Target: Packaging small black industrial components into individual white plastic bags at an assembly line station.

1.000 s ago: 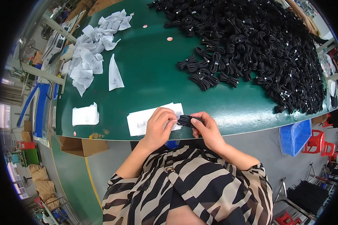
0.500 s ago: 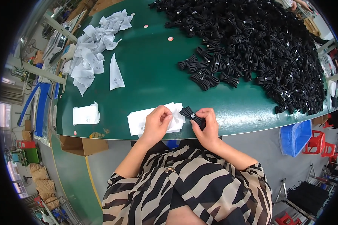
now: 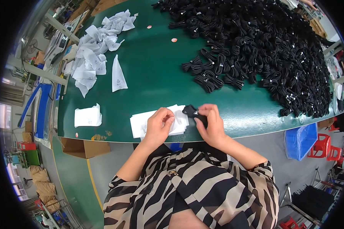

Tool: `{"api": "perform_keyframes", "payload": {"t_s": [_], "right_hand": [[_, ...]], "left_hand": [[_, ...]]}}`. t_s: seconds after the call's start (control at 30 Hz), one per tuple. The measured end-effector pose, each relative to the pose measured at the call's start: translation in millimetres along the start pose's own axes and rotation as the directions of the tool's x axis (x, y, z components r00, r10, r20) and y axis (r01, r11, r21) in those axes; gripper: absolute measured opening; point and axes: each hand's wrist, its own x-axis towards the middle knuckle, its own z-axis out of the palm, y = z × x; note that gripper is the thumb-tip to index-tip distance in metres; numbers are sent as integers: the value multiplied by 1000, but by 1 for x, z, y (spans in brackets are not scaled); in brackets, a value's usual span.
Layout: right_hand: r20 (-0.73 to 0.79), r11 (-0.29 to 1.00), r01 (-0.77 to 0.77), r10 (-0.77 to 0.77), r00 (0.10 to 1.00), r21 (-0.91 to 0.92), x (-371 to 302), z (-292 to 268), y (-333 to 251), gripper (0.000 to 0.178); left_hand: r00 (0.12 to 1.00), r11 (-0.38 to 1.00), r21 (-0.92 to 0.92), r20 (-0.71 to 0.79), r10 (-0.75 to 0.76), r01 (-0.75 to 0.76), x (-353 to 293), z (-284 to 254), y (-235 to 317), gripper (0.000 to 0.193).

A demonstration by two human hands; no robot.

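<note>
At the near edge of the green table lies a fanned stack of flat white paper sleeves. My left hand rests over the stack, its thumb and fingers pinched on the top sleeve near its right end. Just right of the stack, my right hand grips a coiled black cable between thumb and fingers. The coil's far end reaches the sleeves' right edge. Part of the cable is hidden behind my fingers and slightly blurred.
A large heap of coiled black cables covers the table's right side. Filled white sleeves pile up at the far left, with one apart. Another white sleeve stack lies near left. A cardboard box and blue bin stand below.
The right hand has shifted and turned slightly with the cable coil, which tilts a little toward the sleeves. My left hand has stayed almost in place.
</note>
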Motion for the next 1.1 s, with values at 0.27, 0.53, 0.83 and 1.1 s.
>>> {"api": "perform_keyframes", "payload": {"t_s": [0.27,0.53,0.83,1.1], "right_hand": [[454,331,-625,466,760,707,10,2,-10,25],[502,716,-524,277,819,462,10,0,-6,22],[91,970,-210,200,976,125,-11,-5,5,31],[205,983,181,-171,964,-34,1,-15,2,34]], "left_hand": [[999,998,-60,-43,11,-14,-4,7,-7,4],[998,999,-9,-55,39,-40,-5,14,-7,7],[999,999,-34,-18,37,-37,-3,12,-5,7],[999,998,-44,7,51,-51,-2,13,-2,7]]}}
